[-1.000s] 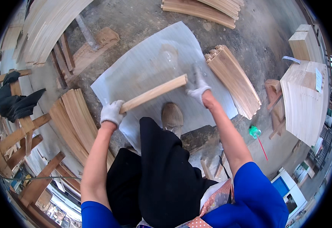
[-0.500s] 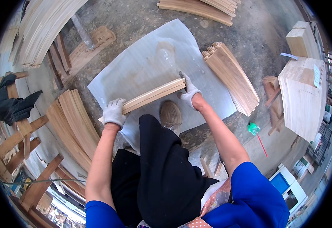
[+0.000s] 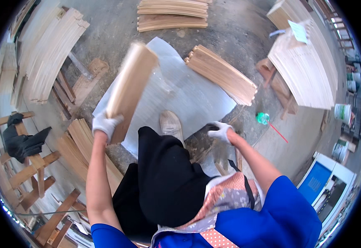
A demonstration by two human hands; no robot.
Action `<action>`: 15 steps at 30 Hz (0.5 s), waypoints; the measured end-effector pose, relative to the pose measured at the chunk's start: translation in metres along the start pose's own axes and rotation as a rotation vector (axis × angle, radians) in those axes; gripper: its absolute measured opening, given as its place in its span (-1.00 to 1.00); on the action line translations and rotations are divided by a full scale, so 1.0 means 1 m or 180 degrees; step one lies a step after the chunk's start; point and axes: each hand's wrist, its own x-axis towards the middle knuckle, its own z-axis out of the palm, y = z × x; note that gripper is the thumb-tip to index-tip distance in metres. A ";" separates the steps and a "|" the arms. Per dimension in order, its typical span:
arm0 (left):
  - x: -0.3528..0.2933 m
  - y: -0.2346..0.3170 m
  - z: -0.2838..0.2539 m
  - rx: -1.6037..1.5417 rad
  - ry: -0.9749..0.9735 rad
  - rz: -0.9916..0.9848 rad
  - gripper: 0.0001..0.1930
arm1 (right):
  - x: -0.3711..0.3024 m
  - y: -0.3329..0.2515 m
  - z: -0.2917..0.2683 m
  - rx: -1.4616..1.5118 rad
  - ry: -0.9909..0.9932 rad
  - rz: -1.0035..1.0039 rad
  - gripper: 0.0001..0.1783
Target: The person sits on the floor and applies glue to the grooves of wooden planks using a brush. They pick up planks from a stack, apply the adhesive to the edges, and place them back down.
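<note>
- Gripping the near end of a long, thick, brown-and-pale wooden piece (image 3: 134, 87), the white-gloved left hand (image 3: 107, 125) has its fingers pressed around it, and that is the only hand on the wood
- That piece is tilted across the left part of a whitish, thin, creased sheet (image 3: 188, 99), far end blurred; whether it touches the sheet, or is one block or several strips, I can't tell
- Over on the right, the white-gloved right hand (image 3: 220, 132) is loosely curled, thumb and fingers parted, nothing visible in it, well apart from the wood
- Big risk, that one-ended hold: a tired wrist or slick glove could let the far end dip or twist, and any loose strips could fan out
- Watch the beige, textured shoe (image 3: 171, 124) nearby; a slip could bring wood onto the toes
- Trouble left too: a wide swing could knock the brown, curved wooden planks (image 3: 73, 149) near that hand
</note>
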 end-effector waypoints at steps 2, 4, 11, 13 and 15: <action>-0.008 0.036 -0.027 -0.1281 0.0164 -0.0082 -0.59 | -0.035 0.039 -0.011 0.0698 0.0224 0.0478 -0.38; -0.023 0.089 -0.059 -0.2784 -0.0021 -0.0206 -0.54 | -0.064 0.067 -0.028 0.1937 0.0598 0.0902 -0.46; -0.093 0.233 -0.055 -0.4211 -0.0226 0.0318 -0.45 | -0.087 0.236 -0.124 0.4714 0.2123 0.0983 -0.36; -0.093 0.232 -0.041 -0.4147 -0.0528 0.0238 -0.43 | -0.078 0.247 -0.147 0.4941 0.2610 0.0897 -0.39; -0.097 0.242 -0.022 -0.4023 -0.0694 0.0160 -0.43 | -0.077 0.230 -0.163 0.5047 0.3330 0.0894 -0.44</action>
